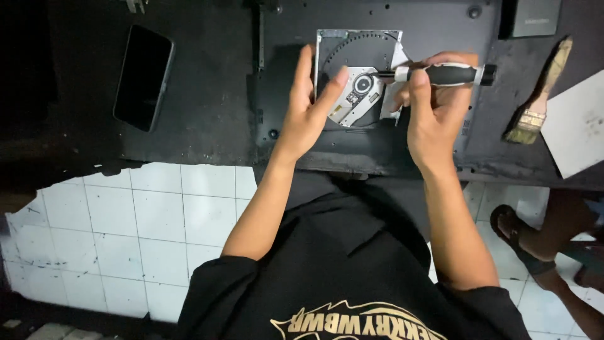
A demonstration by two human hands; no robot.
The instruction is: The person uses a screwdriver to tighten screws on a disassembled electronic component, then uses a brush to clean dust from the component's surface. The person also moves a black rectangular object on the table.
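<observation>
An opened optical disc drive [358, 60] lies on the underside of a dark laptop [434, 25] on a black table. My left hand [308, 107] steadies the drive, with fingers on its left edge and on the metal plate inside. My right hand [434, 104] grips a screwdriver [440, 75] with a black and white handle. The screwdriver lies horizontally, and its tip points left at the drive's round centre hub [363, 83].
A black phone [143, 77] lies face up at the table's left. A paintbrush [541, 94] and a white sheet [579, 123] lie at the right, a dark box [535, 16] at the top right. White tiled floor [126, 233] lies below; another person's sandalled foot [519, 236] stands at right.
</observation>
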